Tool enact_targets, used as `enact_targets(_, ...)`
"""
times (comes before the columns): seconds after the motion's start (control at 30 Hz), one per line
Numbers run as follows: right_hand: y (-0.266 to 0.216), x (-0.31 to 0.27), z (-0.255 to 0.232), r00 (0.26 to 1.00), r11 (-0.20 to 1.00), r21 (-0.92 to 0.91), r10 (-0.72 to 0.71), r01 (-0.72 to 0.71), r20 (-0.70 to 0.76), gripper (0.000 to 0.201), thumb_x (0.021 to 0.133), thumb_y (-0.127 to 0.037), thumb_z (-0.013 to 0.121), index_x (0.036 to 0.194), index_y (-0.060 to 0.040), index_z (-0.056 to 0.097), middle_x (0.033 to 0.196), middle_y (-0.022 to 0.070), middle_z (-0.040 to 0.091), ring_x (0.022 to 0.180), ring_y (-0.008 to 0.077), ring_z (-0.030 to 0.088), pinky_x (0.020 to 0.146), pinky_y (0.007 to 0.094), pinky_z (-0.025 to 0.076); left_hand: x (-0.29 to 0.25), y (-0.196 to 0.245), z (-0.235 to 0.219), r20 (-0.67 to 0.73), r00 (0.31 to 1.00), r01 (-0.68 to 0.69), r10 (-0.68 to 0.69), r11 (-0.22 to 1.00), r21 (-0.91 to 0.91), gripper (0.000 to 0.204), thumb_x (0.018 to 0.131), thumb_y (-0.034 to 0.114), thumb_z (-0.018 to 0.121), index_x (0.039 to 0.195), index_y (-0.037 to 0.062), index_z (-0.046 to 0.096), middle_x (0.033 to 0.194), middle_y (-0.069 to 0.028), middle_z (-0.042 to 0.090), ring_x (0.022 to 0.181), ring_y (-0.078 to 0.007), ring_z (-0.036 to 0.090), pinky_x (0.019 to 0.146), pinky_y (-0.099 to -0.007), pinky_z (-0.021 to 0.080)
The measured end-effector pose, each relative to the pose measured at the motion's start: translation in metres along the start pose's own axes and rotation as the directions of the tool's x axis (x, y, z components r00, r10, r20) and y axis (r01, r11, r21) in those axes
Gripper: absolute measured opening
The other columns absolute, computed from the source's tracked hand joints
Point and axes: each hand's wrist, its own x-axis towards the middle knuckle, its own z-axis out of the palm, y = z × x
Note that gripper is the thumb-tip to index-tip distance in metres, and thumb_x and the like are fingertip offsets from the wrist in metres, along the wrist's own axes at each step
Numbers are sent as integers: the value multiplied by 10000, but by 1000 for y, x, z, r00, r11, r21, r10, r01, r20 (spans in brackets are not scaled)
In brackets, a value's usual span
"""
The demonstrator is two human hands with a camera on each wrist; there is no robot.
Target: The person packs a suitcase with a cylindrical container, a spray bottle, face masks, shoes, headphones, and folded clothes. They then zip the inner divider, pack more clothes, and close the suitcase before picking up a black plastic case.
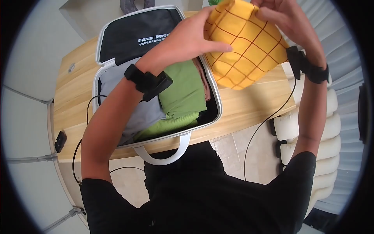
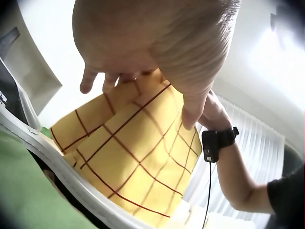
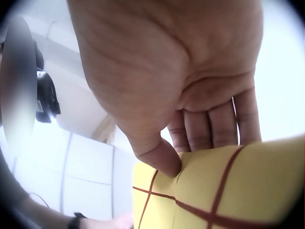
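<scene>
A yellow cloth with dark red grid lines hangs folded beside the right wall of an open white suitcase. My left hand holds its left side, thumb on the front face and fingers behind. At the top right edge my right hand pinches it; the right wrist view shows the thumb on the near face and the other fingers behind the edge. Inside the suitcase lie a grey garment, folded green clothing and a strip of brown fabric.
The suitcase lid, lined in black with white print, stands open at the back. A white handle juts past the front edge of the wooden table. A small black object lies at the left; a cream padded seat stands right.
</scene>
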Motion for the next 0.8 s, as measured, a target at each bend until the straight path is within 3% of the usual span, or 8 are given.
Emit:
enact_targets(0.07, -16, -2, 0, 959, 948, 191, -222, 255, -178, 92, 847, -15, 645, 851, 54, 706, 659, 53, 687, 544, 94, 596, 540, 217, 499, -10, 11, -11, -36, 999, -30, 29, 999, -25, 693, 841, 275, 851, 1404, -9, 563, 1328, -128, 667, 1208, -201, 626, 1064, -354, 469)
enact_targets(0.17, -45, -3, 6, 970, 964, 238, -63, 121, -236, 80, 837, -12, 646, 845, 44, 702, 693, 69, 697, 575, 80, 604, 547, 212, 494, -31, 22, -27, -78, 994, 43, -78, 925, -378, 413, 875, 245, 828, 1125, -67, 723, 1040, -103, 762, 911, -142, 723, 847, -267, 560)
enact_targets(0.57, -102, 17, 55, 872, 748, 647, 209, 149, -443, 88, 790, -23, 651, 809, 36, 712, 672, 67, 684, 552, 72, 566, 511, 234, 449, -122, 32, -95, -363, 879, 57, -310, 823, -565, 435, 938, 81, 696, 1334, -48, 569, 1039, -134, 744, 881, -155, 738, 807, -247, 582)
enact_targets(0.63, 10, 24, 111, 839, 710, 457, -386, 536, -384, 383, 1039, -198, 471, 1325, 17, 610, 1307, 198, 626, 1267, 332, 553, 1111, 390, 387, -138, 13, -114, -340, 877, 146, -340, 863, -484, 430, 940, 87, 698, 1333, -38, 576, 983, -119, 746, 837, -145, 735, 769, -241, 577)
enact_targets(0.67, -28, 14, 124, 987, 868, 494, 44, 39, -154, 378, 1051, -208, 455, 1302, 6, 639, 1277, 170, 651, 1222, 343, 574, 1088, 376, 407, -146, 0, -123, -312, 873, 240, -374, 888, -394, 425, 941, 92, 700, 1332, -28, 583, 927, -103, 748, 793, -135, 731, 731, -234, 573)
enact_targets(0.7, 8, 29, 178, 963, 751, 658, 216, -59, -160, 312, 1009, -205, 505, 1086, 29, 697, 1034, 101, 699, 880, 179, 607, 824, 334, 506, -153, -12, -130, -276, 870, 345, -408, 905, -249, 374, 954, 107, 690, 1301, -11, 614, 846, -66, 736, 725, -104, 708, 638, -229, 542)
enact_targets(0.73, -1, 19, 203, 924, 504, 826, 379, -252, 50, 313, 1017, -202, 498, 1057, 29, 705, 998, 124, 693, 862, 182, 618, 781, 315, 509, -157, -18, -129, -276, 867, 351, -415, 902, -252, 374, 954, 107, 690, 1301, -11, 614, 846, -66, 736, 725, -104, 708, 638, -229, 542)
enact_targets(0.8, 1, 11, 208, 906, 399, 841, 359, -365, 224, 348, 999, -271, 562, 1117, 37, 673, 983, 142, 689, 842, 185, 634, 740, 300, 510, -157, -24, -128, -136, 818, 519, -559, 819, -244, 336, 962, 152, 692, 1257, -4, 648, 822, -49, 718, 657, -89, 665, 594, -215, 488)
